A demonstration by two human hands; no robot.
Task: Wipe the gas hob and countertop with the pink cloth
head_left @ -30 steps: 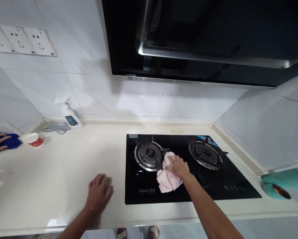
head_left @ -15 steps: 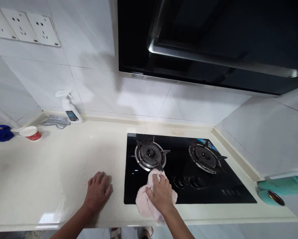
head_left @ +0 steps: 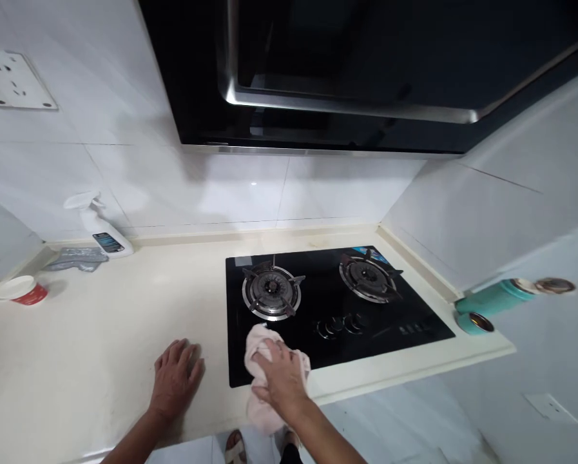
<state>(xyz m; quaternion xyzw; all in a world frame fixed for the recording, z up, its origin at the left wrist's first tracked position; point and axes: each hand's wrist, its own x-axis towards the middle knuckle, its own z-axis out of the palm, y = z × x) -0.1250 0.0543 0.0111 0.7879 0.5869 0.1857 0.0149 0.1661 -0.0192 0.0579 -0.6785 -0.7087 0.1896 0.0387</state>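
My right hand [head_left: 281, 379] presses a pale pink cloth [head_left: 263, 412] onto the front left part of the black glass gas hob [head_left: 312, 345]. Its fingers are bent over the bunched fabric, and the lower end of the cloth hangs over the counter's front edge. Just behind the cloth is the left burner [head_left: 272, 289]; two control knobs [head_left: 341, 324] lie to its right. My left hand [head_left: 175, 377] rests palm down on the cream counter [head_left: 124, 322], left of the hob, holding nothing, with the thumb apart.
A white spray bottle [head_left: 102, 229], a grey crumpled packet [head_left: 78, 258] and a red-and-white tub [head_left: 25, 290] stand at the back left. The right burner [head_left: 370, 277] sits near a green canister [head_left: 496, 296] and a small green tin [head_left: 475, 323]. A dark range hood [head_left: 317, 77] overhangs the hob.
The view has turned to the right. My right hand and the cloth have slid a little left, towards the hob's front left corner. My left hand stays on the counter.
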